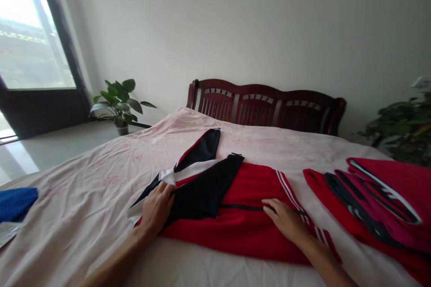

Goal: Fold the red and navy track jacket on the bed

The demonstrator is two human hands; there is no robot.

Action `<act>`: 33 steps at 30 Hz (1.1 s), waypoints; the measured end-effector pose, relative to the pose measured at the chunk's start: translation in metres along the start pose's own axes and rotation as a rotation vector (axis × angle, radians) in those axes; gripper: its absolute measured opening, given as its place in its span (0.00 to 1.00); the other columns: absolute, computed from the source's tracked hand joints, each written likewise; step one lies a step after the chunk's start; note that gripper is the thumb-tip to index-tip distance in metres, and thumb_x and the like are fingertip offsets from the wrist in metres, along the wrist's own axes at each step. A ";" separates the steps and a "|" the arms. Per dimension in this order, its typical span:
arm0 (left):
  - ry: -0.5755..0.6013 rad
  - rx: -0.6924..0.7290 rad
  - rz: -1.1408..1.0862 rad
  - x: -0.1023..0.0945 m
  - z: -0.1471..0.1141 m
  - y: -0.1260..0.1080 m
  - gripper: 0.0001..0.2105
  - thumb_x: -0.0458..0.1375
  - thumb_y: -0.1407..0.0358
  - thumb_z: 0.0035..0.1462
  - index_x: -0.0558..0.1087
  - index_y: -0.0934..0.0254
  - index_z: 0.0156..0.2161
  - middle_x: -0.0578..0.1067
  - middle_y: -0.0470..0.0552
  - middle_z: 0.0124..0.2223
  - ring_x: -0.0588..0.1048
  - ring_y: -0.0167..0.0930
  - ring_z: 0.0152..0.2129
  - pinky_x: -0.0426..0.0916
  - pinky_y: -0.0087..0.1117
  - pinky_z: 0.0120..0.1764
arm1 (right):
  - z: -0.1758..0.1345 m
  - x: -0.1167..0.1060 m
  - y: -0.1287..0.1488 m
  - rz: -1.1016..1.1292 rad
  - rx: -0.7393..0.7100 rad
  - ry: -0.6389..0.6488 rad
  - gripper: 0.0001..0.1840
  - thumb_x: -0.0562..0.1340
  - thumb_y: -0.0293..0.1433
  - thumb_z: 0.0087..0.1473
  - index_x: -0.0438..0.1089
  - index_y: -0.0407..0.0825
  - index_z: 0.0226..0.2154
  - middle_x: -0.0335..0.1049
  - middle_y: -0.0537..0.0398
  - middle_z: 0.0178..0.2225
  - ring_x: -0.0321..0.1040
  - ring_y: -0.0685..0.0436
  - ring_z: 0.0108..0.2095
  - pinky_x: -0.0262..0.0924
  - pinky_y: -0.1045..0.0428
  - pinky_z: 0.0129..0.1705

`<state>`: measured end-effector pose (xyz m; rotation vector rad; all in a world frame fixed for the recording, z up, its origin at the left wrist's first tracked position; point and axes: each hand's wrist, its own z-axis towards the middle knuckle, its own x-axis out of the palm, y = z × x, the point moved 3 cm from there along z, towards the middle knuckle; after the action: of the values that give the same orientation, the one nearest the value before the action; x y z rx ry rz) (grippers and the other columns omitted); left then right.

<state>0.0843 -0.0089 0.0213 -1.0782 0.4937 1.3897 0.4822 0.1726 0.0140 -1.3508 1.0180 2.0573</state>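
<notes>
A red zip-up jacket (pixel 245 237) lies flat on the bed, its striped hem to the right and a dark zip along its middle. One dark navy sleeve (pixel 205 193) is folded across the red body; the other navy sleeve (pixel 201 149) stretches out toward the headboard. My left hand (pixel 159 204) rests on the jacket's shoulder and collar end, fingers laid over the fabric. Touching the red front beside the zip near the hem, my right hand (pixel 285 217) has its fingers extended and thumb apart.
A stack of folded red, pink and dark clothes (pixel 377 215) lies at the right. Blue fabric (pixel 16 204) is at the left edge of the pink bedsheet (pixel 111 197). Beyond stand a wooden headboard (pixel 256 98), a potted plant (pixel 121 103) and another leafy plant (pixel 404 128).
</notes>
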 end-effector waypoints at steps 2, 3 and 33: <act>-0.047 0.079 -0.018 -0.003 -0.007 -0.005 0.10 0.51 0.66 0.64 0.73 0.56 0.45 0.75 0.51 0.45 0.74 0.38 0.43 0.67 0.40 0.46 | 0.027 -0.005 0.013 -0.046 0.017 -0.024 0.20 0.51 0.33 0.63 0.72 0.46 0.51 0.74 0.43 0.50 0.72 0.39 0.51 0.66 0.44 0.54; -0.057 0.106 -0.024 -0.004 -0.011 -0.006 0.11 0.51 0.68 0.63 0.74 0.55 0.45 0.76 0.51 0.44 0.74 0.38 0.43 0.67 0.40 0.46 | 0.042 -0.006 0.022 -0.081 0.009 -0.039 0.20 0.52 0.31 0.62 0.70 0.45 0.52 0.73 0.42 0.51 0.71 0.39 0.52 0.66 0.44 0.54; 0.182 0.337 0.008 -0.002 -0.037 0.009 0.21 0.45 0.82 0.46 0.73 0.60 0.37 0.74 0.50 0.35 0.73 0.33 0.34 0.65 0.32 0.37 | 0.051 -0.042 0.027 -0.692 -0.149 -0.133 0.15 0.53 0.20 0.57 0.73 0.48 0.39 0.74 0.48 0.36 0.65 0.40 0.39 0.46 0.46 0.45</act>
<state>0.0870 -0.0418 0.0028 -0.9291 0.8340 1.1687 0.4506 0.1965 0.0731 -1.3648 0.2714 1.6738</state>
